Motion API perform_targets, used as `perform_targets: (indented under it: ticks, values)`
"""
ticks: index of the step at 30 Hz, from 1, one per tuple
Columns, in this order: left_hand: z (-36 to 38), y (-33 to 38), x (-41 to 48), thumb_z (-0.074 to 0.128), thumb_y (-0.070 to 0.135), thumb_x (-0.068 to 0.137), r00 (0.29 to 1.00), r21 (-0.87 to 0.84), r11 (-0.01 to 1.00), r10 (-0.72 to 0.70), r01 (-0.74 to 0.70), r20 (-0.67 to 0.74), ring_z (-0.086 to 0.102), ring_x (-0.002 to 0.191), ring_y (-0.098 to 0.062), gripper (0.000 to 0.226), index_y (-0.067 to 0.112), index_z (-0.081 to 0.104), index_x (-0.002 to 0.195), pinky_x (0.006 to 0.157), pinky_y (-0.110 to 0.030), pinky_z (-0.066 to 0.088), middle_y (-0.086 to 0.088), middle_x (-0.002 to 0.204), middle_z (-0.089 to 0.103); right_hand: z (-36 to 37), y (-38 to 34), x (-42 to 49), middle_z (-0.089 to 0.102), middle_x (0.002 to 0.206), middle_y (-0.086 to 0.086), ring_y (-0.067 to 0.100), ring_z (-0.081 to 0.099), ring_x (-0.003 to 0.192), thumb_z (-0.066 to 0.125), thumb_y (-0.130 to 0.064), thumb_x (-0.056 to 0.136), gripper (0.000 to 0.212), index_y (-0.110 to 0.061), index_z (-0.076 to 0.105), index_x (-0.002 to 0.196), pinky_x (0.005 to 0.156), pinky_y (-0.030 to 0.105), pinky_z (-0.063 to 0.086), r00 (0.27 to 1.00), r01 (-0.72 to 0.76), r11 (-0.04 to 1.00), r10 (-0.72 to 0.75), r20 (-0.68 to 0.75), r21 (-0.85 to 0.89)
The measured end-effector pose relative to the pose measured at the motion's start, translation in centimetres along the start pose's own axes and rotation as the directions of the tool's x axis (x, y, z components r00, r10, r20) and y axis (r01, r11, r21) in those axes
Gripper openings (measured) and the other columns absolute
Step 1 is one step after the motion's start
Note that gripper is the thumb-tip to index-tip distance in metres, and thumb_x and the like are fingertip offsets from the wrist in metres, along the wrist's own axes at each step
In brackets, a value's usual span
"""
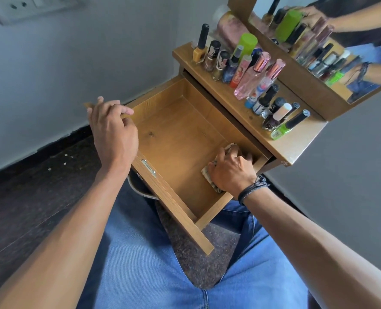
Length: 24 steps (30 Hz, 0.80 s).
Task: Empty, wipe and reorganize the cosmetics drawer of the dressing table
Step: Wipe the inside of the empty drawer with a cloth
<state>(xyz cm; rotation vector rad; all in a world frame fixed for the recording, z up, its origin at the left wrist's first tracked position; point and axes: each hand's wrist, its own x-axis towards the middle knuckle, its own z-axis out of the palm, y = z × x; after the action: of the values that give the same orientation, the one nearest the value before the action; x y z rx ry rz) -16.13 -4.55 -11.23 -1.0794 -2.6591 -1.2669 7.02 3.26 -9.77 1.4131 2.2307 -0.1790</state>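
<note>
Wood-grain laminate lines the open drawer (174,134), which juts from under the dressing table's top (296,148) across the middle of the head view, its floor bare of cosmetics. At the lower right corner of that floor the right hand (231,172) has its fingers curled down over a patterned cloth (208,172), bunching it and pressing it to the wood beside the right side wall; a dark braided wristband (252,188) sits on that wrist. The left hand (114,132) lies over the upper end of the drawer's front panel, left of centre, fingers bent; whether they clasp the rim or only rest on it I cannot tell. Emptying looks done and wiping is the step in hand. The cloth is soft, light and limp, so it probably works best wadded under the palm rather than pinched by an edge. The drawer is stiff, but drawn this far out it may rock or slide under pressure, so bracing it at the front panel seems wise. Along the tabletop toward the upper right stand nail polish bottles (212,56), pink perfume bottles (249,79) and a green-capped bottle (247,43), packed close before the mirror (318,52). Being small glass, they are likely fragile, slick and easily toppled, and best taken low on the body.
</note>
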Motion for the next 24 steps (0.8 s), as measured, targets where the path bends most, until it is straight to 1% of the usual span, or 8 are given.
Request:
perform_targets:
  ticks: [3,6,9,12,16,18,21,24]
  values:
    - [0.0,0.1,-0.1,0.047,-0.004,0.087,1.000,-0.003,1.000,0.000,0.000,-0.002,0.032,0.147,-0.022,0.033,0.014,0.071,0.102,0.126,-0.036,0.002,-0.005,0.136,0.059,0.2,0.0,0.0,0.034,0.145,0.021,0.041,0.052,0.123,0.035,-0.049,0.102,0.053,-0.013,0.037,0.142,0.106,0.049,0.038,0.999,-0.038,0.993,0.041,-0.022,0.111]
    - [0.0,0.2,0.0,0.047,-0.004,0.088,1.000,-0.001,1.000,0.004,-0.004,-0.002,0.031,0.148,-0.022,0.033,0.014,0.071,0.102,0.126,-0.036,0.002,-0.005,0.137,0.058,0.3,0.0,-0.3,0.033,0.148,0.023,0.042,0.053,0.123,0.044,-0.049,0.098,0.060,-0.011,0.037,0.143,0.106,0.051,0.043,0.997,-0.022,0.988,0.032,-0.063,0.153]
    - [-0.1,0.2,0.0,0.047,-0.004,0.088,1.000,-0.001,1.000,0.006,-0.006,0.006,0.030,0.148,-0.022,0.033,0.013,0.071,0.102,0.125,-0.034,0.000,-0.005,0.138,0.058,0.3,-1.7,-0.2,0.023,0.154,0.026,0.046,0.043,0.133,0.053,-0.047,0.093,0.077,-0.007,0.024,0.152,0.112,0.056,0.035,0.993,0.105,0.986,-0.096,-0.070,0.132]
    - [-0.3,0.1,-0.2,0.047,-0.004,0.089,1.000,0.013,1.000,0.004,-0.004,0.013,0.028,0.149,-0.022,0.032,0.011,0.071,0.103,0.124,-0.031,-0.002,-0.006,0.138,0.058,0.2,-3.8,0.6,0.024,0.150,0.024,0.046,0.041,0.133,0.056,-0.047,0.091,0.075,-0.010,0.030,0.150,0.118,0.057,0.025,0.976,0.199,0.968,-0.182,-0.115,0.153]
    - [-0.3,0.1,-0.3,0.047,-0.004,0.089,1.000,0.020,1.000,0.004,-0.004,0.014,0.028,0.149,-0.021,0.032,0.012,0.071,0.104,0.124,-0.032,-0.001,-0.005,0.139,0.057,0.7,-2.1,1.4,0.023,0.153,0.022,0.047,0.037,0.134,0.049,-0.051,0.094,0.074,-0.011,0.027,0.153,0.109,0.053,0.037,0.983,0.113,0.988,-0.096,-0.156,0.109]
    - [-0.2,0.1,-0.2,0.047,-0.003,0.089,1.000,0.010,1.000,0.000,-0.001,0.010,0.029,0.149,-0.021,0.033,0.013,0.071,0.104,0.124,-0.032,-0.001,-0.004,0.139,0.057,1.4,-0.9,1.2,0.029,0.151,0.019,0.042,0.042,0.130,0.045,-0.054,0.095,0.069,-0.014,0.031,0.150,0.104,0.051,0.040,0.984,0.057,0.995,-0.043,-0.172,0.079]
    - [-0.2,0.0,-0.1,0.047,-0.002,0.089,1.000,0.003,1.000,-0.007,0.007,0.006,0.029,0.149,-0.020,0.032,0.014,0.071,0.103,0.124,-0.032,-0.001,-0.003,0.139,0.057,1.9,0.1,0.9,0.037,0.147,0.018,0.033,0.054,0.119,0.042,-0.057,0.095,0.062,-0.017,0.041,0.142,0.100,0.050,0.039,0.985,0.006,1.000,0.000,-0.172,0.031]
    - [-0.2,0.0,-0.2,0.047,-0.002,0.089,1.000,0.005,1.000,-0.013,0.013,0.003,0.028,0.149,-0.020,0.032,0.014,0.071,0.104,0.125,-0.033,0.000,-0.003,0.139,0.057,1.4,0.8,0.8,0.047,0.141,0.015,0.030,0.059,0.111,0.038,-0.060,0.096,0.057,-0.021,0.047,0.137,0.099,0.050,0.037,0.990,-0.038,0.999,0.036,-0.134,-0.010]
